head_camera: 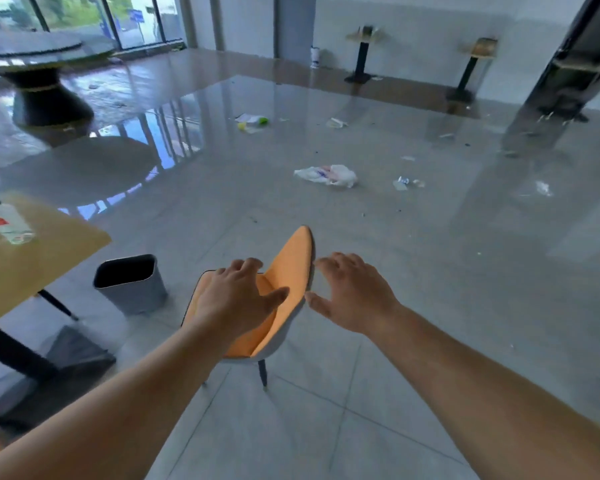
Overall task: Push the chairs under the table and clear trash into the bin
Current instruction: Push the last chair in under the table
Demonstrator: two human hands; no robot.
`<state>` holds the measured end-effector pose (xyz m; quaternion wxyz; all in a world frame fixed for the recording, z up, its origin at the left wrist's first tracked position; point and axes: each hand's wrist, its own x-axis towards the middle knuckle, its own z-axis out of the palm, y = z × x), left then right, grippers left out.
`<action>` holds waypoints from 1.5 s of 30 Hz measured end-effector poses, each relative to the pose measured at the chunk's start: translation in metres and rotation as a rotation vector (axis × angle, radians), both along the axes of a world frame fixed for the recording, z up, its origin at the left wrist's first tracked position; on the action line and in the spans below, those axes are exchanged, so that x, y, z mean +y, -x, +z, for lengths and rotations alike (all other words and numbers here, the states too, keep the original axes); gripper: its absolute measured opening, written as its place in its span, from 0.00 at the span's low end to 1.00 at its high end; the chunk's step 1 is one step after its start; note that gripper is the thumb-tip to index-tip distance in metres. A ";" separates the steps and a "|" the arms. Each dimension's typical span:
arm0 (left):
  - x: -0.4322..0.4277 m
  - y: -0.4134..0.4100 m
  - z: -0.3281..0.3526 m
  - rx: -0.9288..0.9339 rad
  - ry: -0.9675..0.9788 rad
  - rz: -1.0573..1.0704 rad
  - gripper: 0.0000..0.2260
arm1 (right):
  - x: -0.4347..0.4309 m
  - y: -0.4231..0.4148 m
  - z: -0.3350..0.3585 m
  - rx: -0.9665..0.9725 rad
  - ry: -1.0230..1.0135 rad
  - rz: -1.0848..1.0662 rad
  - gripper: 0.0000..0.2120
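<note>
An orange chair (288,268) with a grey shell and dark legs stands on the tiled floor in front of me. My left hand (236,299) hovers over its seat with fingers spread. My right hand (352,294) is open just right of the backrest, not touching it. A grey bin (132,289) stands left of the chair, beside the yellow table (49,258). A plastic bottle (9,221) lies on that table. A white plastic bag (328,174) lies crumpled on the floor further ahead, with small scraps (404,183) to its right.
More litter, with a green-capped item (253,121), lies further back. A round dark table (39,60) stands far left by the windows. Two pedestal tables (362,53) line the back wall. A dark pillar (568,64) rises at right.
</note>
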<state>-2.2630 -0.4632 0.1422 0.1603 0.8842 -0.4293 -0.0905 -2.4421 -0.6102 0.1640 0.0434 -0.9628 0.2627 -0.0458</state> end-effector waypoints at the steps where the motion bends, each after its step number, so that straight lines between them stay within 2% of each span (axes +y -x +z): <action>1: -0.020 0.011 -0.002 0.001 -0.002 -0.020 0.38 | -0.017 0.014 0.000 0.005 -0.003 -0.019 0.34; 5: -0.083 0.036 -0.017 0.030 -0.034 -0.049 0.39 | -0.077 0.040 -0.002 0.006 -0.033 -0.054 0.33; 9: -0.135 0.025 -0.040 0.088 -0.074 -0.006 0.39 | -0.125 0.028 -0.016 0.002 -0.085 -0.038 0.31; 17: -0.257 -0.051 -0.109 0.265 -0.054 0.154 0.39 | -0.246 -0.062 -0.057 0.118 -0.126 0.058 0.32; 21: -0.297 -0.083 -0.133 0.392 -0.126 0.271 0.38 | -0.299 -0.118 -0.062 0.227 -0.122 0.165 0.31; 30: -0.319 -0.130 -0.164 0.505 -0.230 0.442 0.37 | -0.354 -0.240 -0.078 0.290 -0.140 0.478 0.29; 38: -0.296 -0.131 -0.189 0.624 -0.285 0.765 0.41 | -0.375 -0.307 -0.108 0.320 -0.179 0.827 0.29; 42: -0.309 -0.104 -0.192 0.645 -0.266 1.034 0.40 | -0.400 -0.329 -0.124 0.329 -0.222 1.035 0.30; 45: -0.327 -0.074 -0.193 0.697 -0.237 1.189 0.40 | -0.412 -0.334 -0.142 0.351 -0.272 1.106 0.30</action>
